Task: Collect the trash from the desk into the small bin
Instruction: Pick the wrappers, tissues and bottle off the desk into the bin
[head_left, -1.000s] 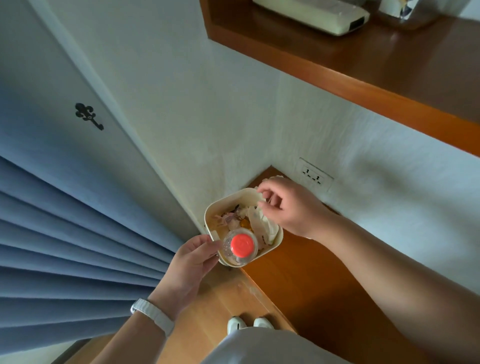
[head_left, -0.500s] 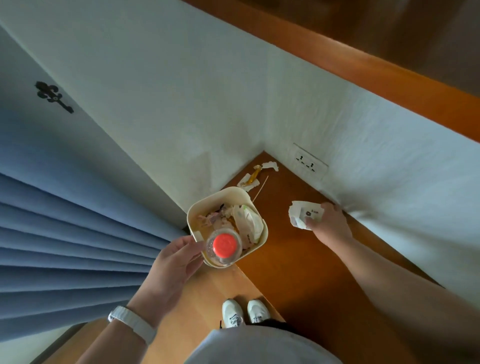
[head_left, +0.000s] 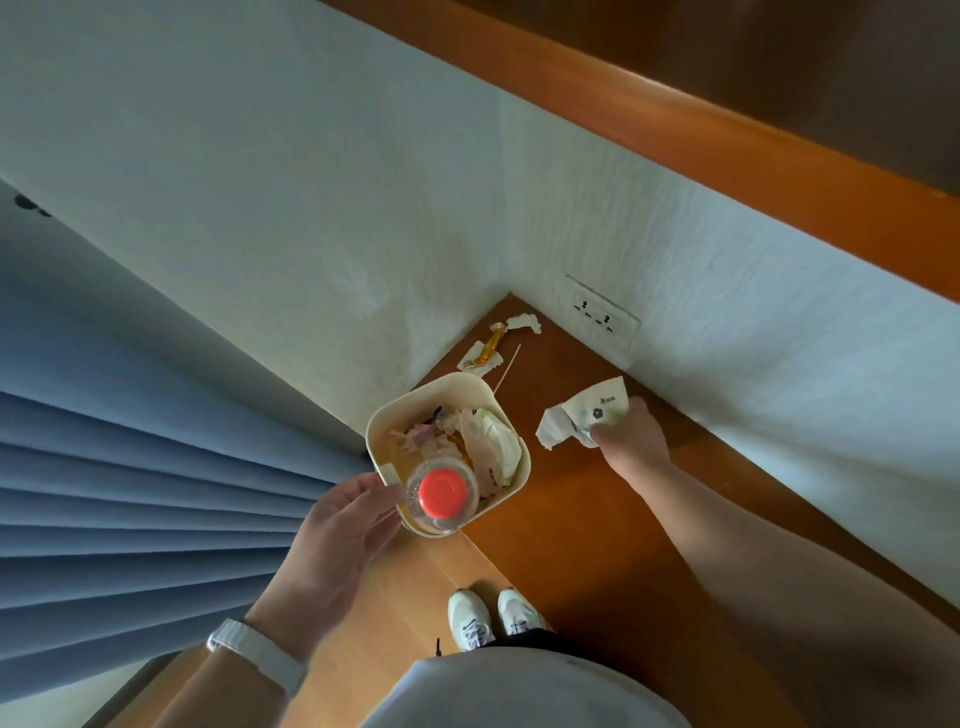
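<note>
One small bin (head_left: 523, 470), nearly full, is held at the edge of the desk (head_left: 571, 530).
Its wall is gripped at 7 o'clock by the left hand (head_left: 337, 525). Inside, a clear bottle with a red cap (head_left: 441, 491) is seen at 6 o'clock, a crumpled white wrapper (head_left: 493, 441) at 3 o'clock and pinkish scraps (head_left: 415, 434) at 10 o'clock. A printed paper napkin (head_left: 587, 415), at 3 o'clock of the bin, is pinched by the right hand (head_left: 626, 436). Torn paper bits (head_left: 522, 323), an amber sachet (head_left: 491, 349) and a thin stick (head_left: 508, 368) are seen at 12 o'clock.
</note>
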